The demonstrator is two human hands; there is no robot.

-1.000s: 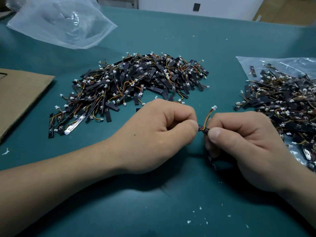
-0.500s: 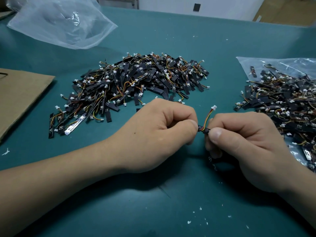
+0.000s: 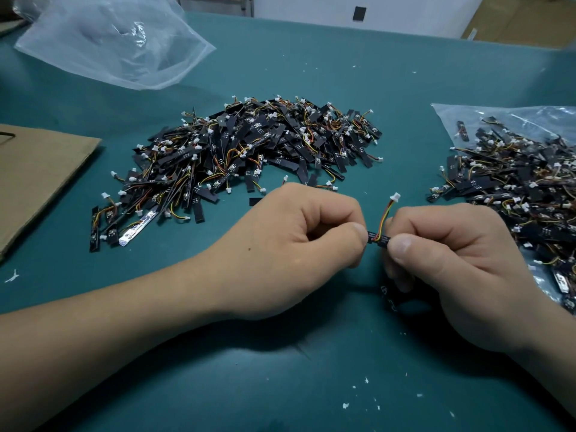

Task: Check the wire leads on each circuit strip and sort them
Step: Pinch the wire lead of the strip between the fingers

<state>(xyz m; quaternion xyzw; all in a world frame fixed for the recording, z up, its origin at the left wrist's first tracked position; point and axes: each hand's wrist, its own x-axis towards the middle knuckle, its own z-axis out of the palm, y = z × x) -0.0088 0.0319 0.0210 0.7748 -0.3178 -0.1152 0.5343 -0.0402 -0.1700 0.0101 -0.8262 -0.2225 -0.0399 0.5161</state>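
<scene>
Circuit strip (image 3: 378, 239), black and short, is pinched at both ends: left hand (image 3: 293, 247) holds 1 end between thumb and curled fingers, right hand (image 3: 448, 269) holds the other end the same way. Its wire leads (image 3: 386, 214) rise to a white connector (image 3: 395, 197). Behind the hands 1 pile of strips (image 3: 249, 151) lies on the green table (image 3: 311, 385); another pile (image 3: 514, 182) lies on a plastic bag (image 3: 498, 115) at the right.

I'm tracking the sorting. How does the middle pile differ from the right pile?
The middle pile lies directly on the table; the right pile lies on a clear bag. The middle pile shows whole; the right pile runs off frame. Both: black strips with coloured leads.
</scene>
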